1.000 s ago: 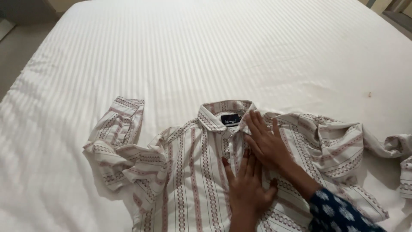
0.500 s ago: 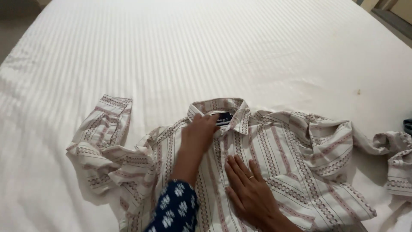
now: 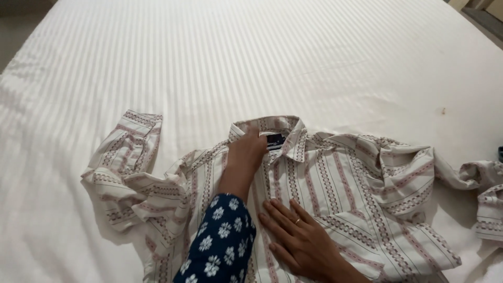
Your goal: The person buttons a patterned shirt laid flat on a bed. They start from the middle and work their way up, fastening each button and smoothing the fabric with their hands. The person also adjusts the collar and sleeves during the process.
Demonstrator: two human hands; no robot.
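Note:
A white shirt with reddish patterned stripes [image 3: 335, 178] lies front up on a white bed [image 3: 251, 57], collar [image 3: 293, 137] toward the far side. My left hand [image 3: 246, 152], in a dark blue floral sleeve, rests at the collar's left side, fingers curled onto the fabric next to a dark neck label [image 3: 275, 140]. My right hand [image 3: 298, 238] lies flat with fingers spread on the shirt's chest, a ring on one finger. The shirt's left sleeve [image 3: 126, 157] lies folded and rumpled. The other sleeve [image 3: 484, 199] trails off toward the right edge.
The striped white bedsheet stretches far beyond the shirt. A small dark spot [image 3: 443, 110] marks the sheet at the right. A strip of floor [image 3: 15, 31] shows past the bed's left edge.
A second ago both hands pressed the chest right of the collar. My left hand moved up to the collar's left side, my right hand settled flat lower on the chest.

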